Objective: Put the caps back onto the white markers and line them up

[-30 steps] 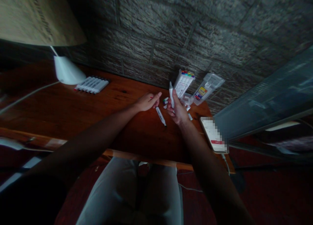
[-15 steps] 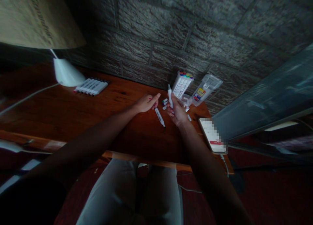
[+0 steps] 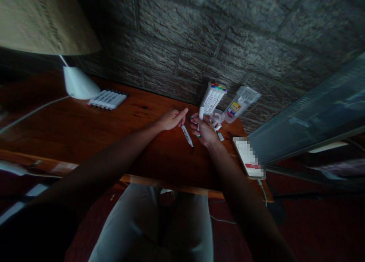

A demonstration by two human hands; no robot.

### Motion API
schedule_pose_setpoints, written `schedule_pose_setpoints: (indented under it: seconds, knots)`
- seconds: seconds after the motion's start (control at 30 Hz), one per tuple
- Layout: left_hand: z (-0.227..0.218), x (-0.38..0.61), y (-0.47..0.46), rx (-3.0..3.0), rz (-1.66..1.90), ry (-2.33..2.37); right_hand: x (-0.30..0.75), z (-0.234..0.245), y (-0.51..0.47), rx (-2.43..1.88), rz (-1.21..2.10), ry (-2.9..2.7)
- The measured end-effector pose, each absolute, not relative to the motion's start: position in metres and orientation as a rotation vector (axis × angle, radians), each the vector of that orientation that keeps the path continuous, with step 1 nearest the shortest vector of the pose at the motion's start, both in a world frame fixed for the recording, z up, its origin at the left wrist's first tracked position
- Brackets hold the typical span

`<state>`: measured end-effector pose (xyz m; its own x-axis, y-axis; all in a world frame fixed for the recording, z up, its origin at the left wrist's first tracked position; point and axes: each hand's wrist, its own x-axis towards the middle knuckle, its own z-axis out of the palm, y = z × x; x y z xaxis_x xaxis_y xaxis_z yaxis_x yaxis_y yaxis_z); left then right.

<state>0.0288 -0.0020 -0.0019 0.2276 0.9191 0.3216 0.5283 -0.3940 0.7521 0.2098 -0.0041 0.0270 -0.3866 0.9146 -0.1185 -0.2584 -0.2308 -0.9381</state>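
Observation:
My right hand [image 3: 205, 132] is closed around a white marker [image 3: 201, 113] held nearly upright, with a green end showing below the fingers. Its fingertips are close to a small green-ended piece [image 3: 191, 118], perhaps a cap; whether they touch it is unclear. My left hand [image 3: 172, 120] hovers over or rests on the wood with its thumb stretched out and its fingers curled in; the palm is hidden. Just below those fingers a second white marker [image 3: 187, 136] lies slantwise on the table. Beyond my right hand stands a clear case of markers [image 3: 211, 99] with coloured ends.
An open clear case [image 3: 240, 104] leans near the wall, a clear lid [image 3: 218, 116] and small white pieces [image 3: 220, 136] before it. A phone [image 3: 248, 157] lies at the table's right edge. Several markers [image 3: 108, 99] sit in a row by the lamp [image 3: 78, 83].
My right hand has lowered and turned the marker, bringing its fingers over the small caps that lay beside it. My left hand and the marker on the table stay put.

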Motion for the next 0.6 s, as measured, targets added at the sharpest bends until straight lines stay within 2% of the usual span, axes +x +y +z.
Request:
schedule_pose_setpoints:
  seconds: [0.2,0.6]
  knots:
    - [-0.0045,0.0279,0.0005,2.024,1.024,1.326,0.2093,0.031,-0.0036,-0.901,1.834,-1.13]
    - [-0.0037,0.0281,-0.0003,1.997,1.028,1.33,0.2099,0.0293,-0.0063,-0.87,1.755,-1.231]
